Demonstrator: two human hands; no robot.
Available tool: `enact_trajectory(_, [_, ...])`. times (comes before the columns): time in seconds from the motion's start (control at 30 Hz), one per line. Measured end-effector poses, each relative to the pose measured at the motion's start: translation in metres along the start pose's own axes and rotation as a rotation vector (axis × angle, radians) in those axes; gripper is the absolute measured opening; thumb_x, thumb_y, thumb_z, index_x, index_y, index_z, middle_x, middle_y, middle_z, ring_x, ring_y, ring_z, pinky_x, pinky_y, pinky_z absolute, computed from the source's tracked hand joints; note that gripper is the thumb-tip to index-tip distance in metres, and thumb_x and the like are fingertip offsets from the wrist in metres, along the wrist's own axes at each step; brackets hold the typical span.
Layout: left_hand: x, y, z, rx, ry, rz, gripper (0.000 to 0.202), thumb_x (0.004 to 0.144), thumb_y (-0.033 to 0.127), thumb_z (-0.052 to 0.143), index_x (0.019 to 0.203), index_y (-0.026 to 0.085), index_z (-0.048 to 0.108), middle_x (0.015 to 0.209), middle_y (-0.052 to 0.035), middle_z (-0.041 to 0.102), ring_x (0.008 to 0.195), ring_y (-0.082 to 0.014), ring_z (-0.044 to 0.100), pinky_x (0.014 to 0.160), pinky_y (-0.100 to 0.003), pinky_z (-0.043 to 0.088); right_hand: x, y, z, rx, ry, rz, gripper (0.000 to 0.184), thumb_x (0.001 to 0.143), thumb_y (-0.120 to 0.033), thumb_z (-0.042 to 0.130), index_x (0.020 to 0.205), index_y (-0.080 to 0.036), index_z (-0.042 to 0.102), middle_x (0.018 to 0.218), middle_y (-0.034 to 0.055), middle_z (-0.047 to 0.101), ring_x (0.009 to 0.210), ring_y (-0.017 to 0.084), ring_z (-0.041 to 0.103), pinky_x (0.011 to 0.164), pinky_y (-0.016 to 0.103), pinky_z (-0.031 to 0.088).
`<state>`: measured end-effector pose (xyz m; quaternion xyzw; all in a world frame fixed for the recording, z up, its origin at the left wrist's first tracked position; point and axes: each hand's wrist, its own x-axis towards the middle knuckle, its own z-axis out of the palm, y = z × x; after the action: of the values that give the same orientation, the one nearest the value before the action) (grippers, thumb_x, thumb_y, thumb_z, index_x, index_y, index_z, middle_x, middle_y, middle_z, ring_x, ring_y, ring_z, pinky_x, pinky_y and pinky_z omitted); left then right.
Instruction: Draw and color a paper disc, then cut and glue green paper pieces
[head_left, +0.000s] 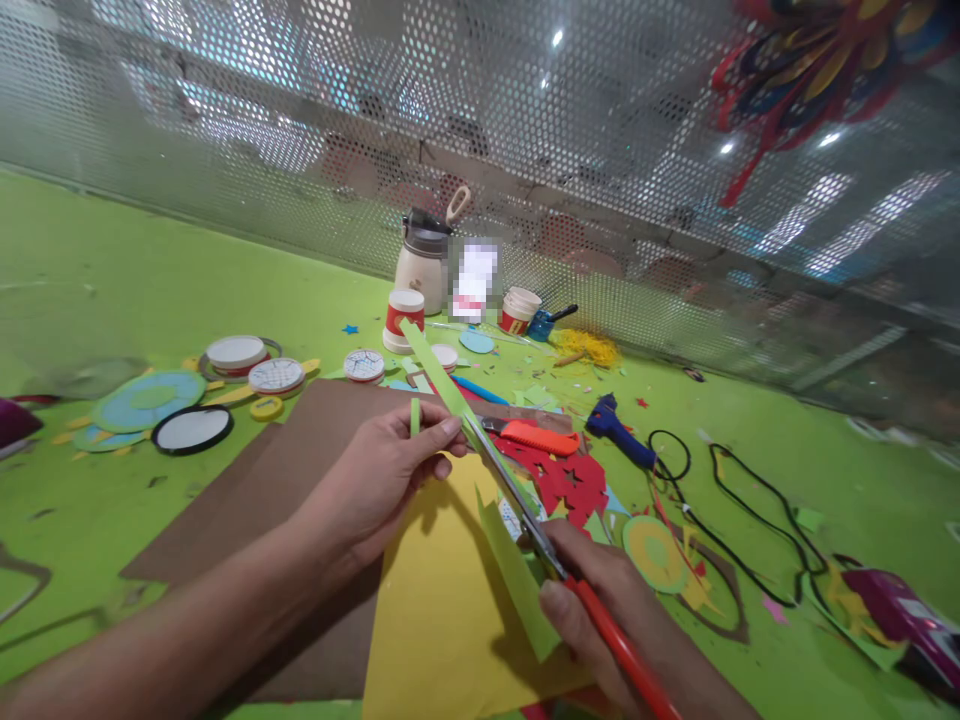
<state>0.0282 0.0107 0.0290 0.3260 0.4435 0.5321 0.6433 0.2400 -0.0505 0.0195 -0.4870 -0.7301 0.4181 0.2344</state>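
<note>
My left hand [405, 460] pinches a light green paper strip [431, 360] between thumb and fingers, and the strip stands up at a slant. A short green piece also pokes up behind its fingers. In my right hand [592, 580] are red-handled scissors [525, 500], their blades pointing up and left along the strip to near my left fingertips. Another green piece of paper [517, 580] hangs under the blades. Below both hands lies a yellow sheet [427, 610], on top of a brown board [315, 640].
An orange utility knife [540, 437] and red star-cut scraps [577, 480] lie beyond the scissors. To the right are a blue glue gun [622, 430] and its black cord. Round lids [236, 353] and paper discs [150, 400] lie left. A jug [421, 265] stands by the mesh panel.
</note>
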Motion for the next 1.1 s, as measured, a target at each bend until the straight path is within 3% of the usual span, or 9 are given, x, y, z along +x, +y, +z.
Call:
enact_trajectory(0.2, [-0.0023, 0.0016, 0.0031, 0.080, -0.023, 0.071, 0.034, 0.064, 0.038, 0.083, 0.069, 0.016, 0.057, 0.057, 0.0061, 0.052, 0.050, -0.0052, 0.032, 0.045, -0.017, 0.024, 0.0001, 0.0028, 0.0015, -0.010, -0.005, 0.004, 0.057, 0.089, -0.070, 0.038, 0.098, -0.018, 0.060, 0.058, -0.0042, 0.037, 0.050, 0.013, 0.036, 0.049, 0.027, 0.025])
enact_trajectory(0.4, [-0.0010, -0.0008, -0.0020, 0.201, -0.032, 0.080, 0.029, 0.073, 0.041, 0.075, 0.072, 0.018, 0.058, 0.054, 0.0081, 0.043, 0.049, -0.0064, 0.028, 0.046, -0.021, 0.021, 0.0005, 0.0062, 0.0017, -0.002, -0.007, -0.016, 0.057, 0.090, -0.069, 0.039, 0.099, -0.017, 0.060, 0.059, -0.0041, 0.039, 0.050, 0.012, 0.035, 0.049, 0.027, 0.024])
enact_trajectory(0.67, [0.0002, -0.0009, -0.0032, 0.229, -0.065, 0.082, 0.023, 0.081, 0.037, 0.067, 0.076, 0.017, 0.058, 0.069, 0.0033, 0.056, 0.053, -0.0072, 0.030, 0.049, -0.022, 0.023, -0.0001, 0.0080, 0.0025, -0.006, 0.000, -0.043, 0.055, 0.092, -0.068, 0.039, 0.096, -0.017, 0.059, 0.058, -0.0055, 0.035, 0.050, 0.011, 0.035, 0.049, 0.027, 0.023])
enact_trajectory(1.1, [0.0010, -0.0001, -0.0024, 0.255, -0.047, 0.087, 0.022, 0.084, 0.036, 0.063, 0.076, 0.016, 0.061, 0.070, 0.0007, 0.055, 0.055, -0.0085, 0.030, 0.050, -0.023, 0.022, -0.0007, 0.0030, 0.0014, -0.010, 0.016, -0.022, 0.057, 0.091, -0.069, 0.038, 0.100, -0.017, 0.061, 0.059, -0.0053, 0.036, 0.052, 0.011, 0.037, 0.051, 0.027, 0.025])
